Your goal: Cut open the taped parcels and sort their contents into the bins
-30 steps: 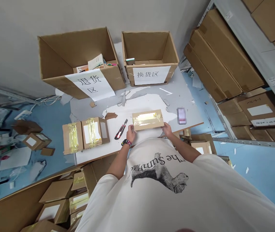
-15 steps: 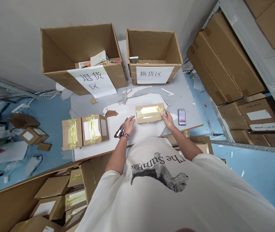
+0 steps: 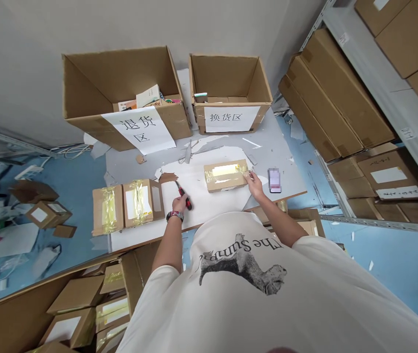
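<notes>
My left hand [image 3: 180,205] is closed around a red-and-black utility knife [image 3: 184,197], its thin dark tip angled toward the back left. Just right of it, a small flat cardboard box [image 3: 223,184] lies on the white sheet [image 3: 196,208] covering the table. Clear yellowish tape and a label run across the box's top. My right hand [image 3: 255,185] grips the right end of this box, thumb on top and the other fingers partly hidden. A phone [image 3: 274,180] lies to the right of that hand.
Two taped boxes [image 3: 137,203] stand at the table's left. Behind are two large open cartons with paper signs, the left carton [image 3: 185,115] holding books, the right carton [image 3: 198,120] beside it. A shelf [image 3: 363,54] of boxes rises at right; a big carton [image 3: 128,279] of parcels sits below left.
My left hand has moved left, away from the small box, and now has the utility knife in its grasp. My right hand stays on the box's right end.
</notes>
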Motion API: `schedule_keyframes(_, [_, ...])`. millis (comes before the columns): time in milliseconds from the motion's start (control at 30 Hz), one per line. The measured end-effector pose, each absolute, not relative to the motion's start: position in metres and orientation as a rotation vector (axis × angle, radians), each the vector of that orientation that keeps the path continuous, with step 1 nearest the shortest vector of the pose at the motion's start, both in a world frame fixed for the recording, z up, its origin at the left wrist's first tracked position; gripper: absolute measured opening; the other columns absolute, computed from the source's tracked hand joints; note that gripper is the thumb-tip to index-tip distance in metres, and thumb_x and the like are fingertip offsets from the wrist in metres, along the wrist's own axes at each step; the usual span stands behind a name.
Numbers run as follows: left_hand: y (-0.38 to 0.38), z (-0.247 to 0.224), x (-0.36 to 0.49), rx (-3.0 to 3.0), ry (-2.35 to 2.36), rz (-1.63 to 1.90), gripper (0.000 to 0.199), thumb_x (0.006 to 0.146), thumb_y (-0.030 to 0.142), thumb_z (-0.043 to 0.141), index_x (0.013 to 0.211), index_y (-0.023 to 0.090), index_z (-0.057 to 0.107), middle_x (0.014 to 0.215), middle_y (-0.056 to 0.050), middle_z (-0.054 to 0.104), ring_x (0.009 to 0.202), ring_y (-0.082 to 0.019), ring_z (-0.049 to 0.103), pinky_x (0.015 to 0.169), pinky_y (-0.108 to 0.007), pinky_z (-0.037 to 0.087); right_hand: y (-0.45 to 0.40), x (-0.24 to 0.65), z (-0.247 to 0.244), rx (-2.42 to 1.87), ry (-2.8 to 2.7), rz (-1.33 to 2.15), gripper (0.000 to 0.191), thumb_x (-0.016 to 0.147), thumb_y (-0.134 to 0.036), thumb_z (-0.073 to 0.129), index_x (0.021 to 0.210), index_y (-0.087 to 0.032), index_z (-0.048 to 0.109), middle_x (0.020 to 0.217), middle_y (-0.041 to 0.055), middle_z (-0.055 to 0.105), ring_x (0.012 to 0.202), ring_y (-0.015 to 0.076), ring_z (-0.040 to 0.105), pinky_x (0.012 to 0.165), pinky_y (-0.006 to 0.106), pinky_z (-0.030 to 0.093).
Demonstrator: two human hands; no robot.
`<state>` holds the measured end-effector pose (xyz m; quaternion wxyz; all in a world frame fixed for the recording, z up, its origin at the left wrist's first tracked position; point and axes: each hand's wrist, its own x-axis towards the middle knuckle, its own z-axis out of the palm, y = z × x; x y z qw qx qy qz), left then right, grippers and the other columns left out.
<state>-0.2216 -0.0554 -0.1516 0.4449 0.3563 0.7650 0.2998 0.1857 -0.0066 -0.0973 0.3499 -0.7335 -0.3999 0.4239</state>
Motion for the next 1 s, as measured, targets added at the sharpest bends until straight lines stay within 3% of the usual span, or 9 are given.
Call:
schedule_keyframes(133, [-0.023,-0.136,-0.189,0.690,1.881,0.905,0.049,0.110,0.070,0.050,0.109,0.024,0.069,0.083,-0.005,0.073,0.080,-0.021,0.076,0.074,-0.033,0.064,0.003,0.176,-0.076,-1.832,-1.048,0.840,0.069,0.105,-0.064,0.061,0.157,-0.020,0.071,0.167,0.0200,0.069,0.153,0.0331,0.064,0.137,0.053,0.047])
schedule_keyframes(233, [-0.007,-0.103,-0.156,0.674,1.718,1.196,0.051,0.108,0.068,0.066,0.130,0.022,0.073,0.101,-0.008,0.079,0.090,-0.021,0.077,0.081,-0.034,0.067,0.013,0.157,-0.054,-1.687,-1.034,0.925,0.069,0.107,-0.067,0.062,0.160,-0.023,0.069,0.162,0.0177,0.071,0.151,0.0313,0.066,0.135,0.050,0.050])
schedule_keyframes(300, [-0.004,-0.077,-0.136,0.915,1.546,1.166,0.057,0.107,0.070,0.072,0.136,0.022,0.078,0.115,-0.011,0.082,0.099,-0.025,0.080,0.083,-0.037,0.068,0.017,0.140,-0.038,-1.571,-0.984,1.188,0.071,0.108,-0.072,0.064,0.166,-0.032,0.062,0.156,0.0128,0.074,0.142,0.0290,0.073,0.124,0.048,0.060])
schedule_keyframes(400, [-0.006,-0.045,-0.118,1.125,1.433,1.099,0.059,0.113,0.073,0.063,0.130,0.021,0.086,0.114,-0.012,0.084,0.091,-0.025,0.082,0.084,-0.039,0.068,0.018,0.116,-0.021,-1.363,-0.786,1.643,0.070,0.107,-0.076,0.069,0.165,-0.039,0.058,0.128,0.0069,0.082,0.105,0.0248,0.081,0.094,0.043,0.071])
schedule_keyframes(500, [-0.010,-0.036,-0.117,1.181,1.478,1.101,0.056,0.117,0.067,0.058,0.131,0.021,0.087,0.114,-0.012,0.085,0.089,-0.026,0.082,0.090,-0.043,0.068,0.015,0.109,-0.014,-1.277,-0.568,1.822,0.055,0.102,-0.051,0.085,0.149,-0.031,0.064,0.088,-0.0033,0.074,0.069,0.0168,0.068,0.070,0.031,0.066])
schedule_keyframes(633, [-0.015,-0.058,-0.128,1.342,1.603,1.012,0.041,0.115,0.050,0.066,0.137,0.022,0.085,0.136,-0.015,0.084,0.119,-0.033,0.080,0.113,-0.049,0.063,0.014,0.129,-0.016,-1.379,-0.423,1.866,0.030,0.099,-0.024,0.076,0.127,-0.027,0.064,0.073,-0.0065,0.066,0.057,0.0136,0.057,0.056,0.024,0.058])
schedule_keyframes(767, [-0.016,-0.088,-0.134,1.537,1.580,0.914,0.063,0.101,0.038,0.083,0.160,0.022,0.073,0.164,-0.018,0.070,0.157,-0.041,0.062,0.137,-0.058,0.048,0.015,0.156,-0.019,-1.548,-0.656,1.916,0.028,0.091,-0.023,0.079,0.115,-0.026,0.065,0.085,0.0012,0.078,0.063,0.0184,0.069,0.059,0.032,0.065])
schedule_keyframes(867, [-0.012,-0.104,-0.134,1.568,1.458,0.859,0.085,0.093,0.034,0.089,0.174,0.023,0.062,0.176,-0.018,0.060,0.169,-0.041,0.051,0.146,-0.059,0.038,0.022,0.166,-0.018,-1.635,-1.158,1.916,0.034,0.086,-0.029,0.088,0.118,-0.027,0.074,0.095,0.0022,0.083,0.063,0.0213,0.072,0.063,0.037,0.067])
schedule_keyframes(1000, [-0.008,-0.111,-0.135,1.440,1.428,0.802,0.094,0.094,0.041,0.090,0.181,0.031,0.056,0.181,-0.014,0.057,0.161,-0.042,0.061,0.134,-0.057,0.053,0.039,0.159,-0.013,-1.671,-1.938,1.543,0.023,0.090,-0.032,0.091,0.112,-0.026,0.086,0.099,0.0068,0.084,0.083,0.0308,0.079,0.086,0.043,0.064])
